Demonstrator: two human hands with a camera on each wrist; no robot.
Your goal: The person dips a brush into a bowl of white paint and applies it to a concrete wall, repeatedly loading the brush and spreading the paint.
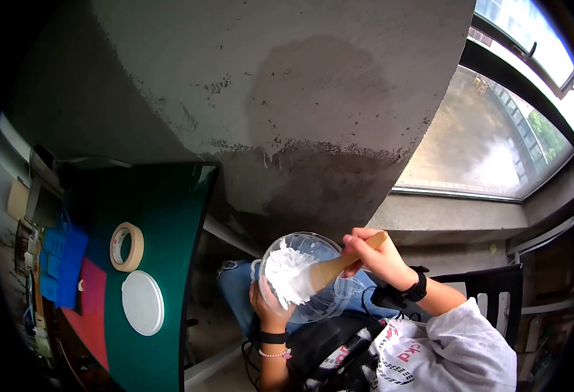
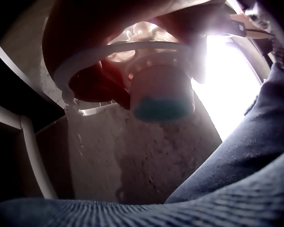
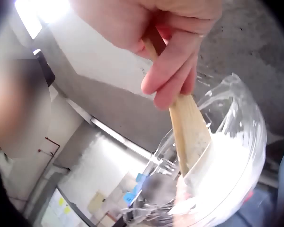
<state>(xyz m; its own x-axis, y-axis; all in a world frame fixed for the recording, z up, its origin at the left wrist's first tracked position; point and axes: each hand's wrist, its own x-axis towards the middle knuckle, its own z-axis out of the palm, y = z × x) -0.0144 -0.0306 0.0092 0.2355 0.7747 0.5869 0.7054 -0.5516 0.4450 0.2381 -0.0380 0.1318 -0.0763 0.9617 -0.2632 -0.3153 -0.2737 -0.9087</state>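
A clear plastic tub with thick white paste smeared inside is held over the lap, its mouth facing up. My left hand grips the tub from its left side and below; in the left wrist view the fingers curl beneath the tub, near its white handle. My right hand pinches a wooden spatula, whose wide end reaches into the paste. In the right wrist view, fingers wrap the spatula above the white paste.
On a green table at the left lie a tape roll, a white round lid and a blue container. A grey plaster wall with a darker patch stands ahead, a window at the right, and a black chair behind.
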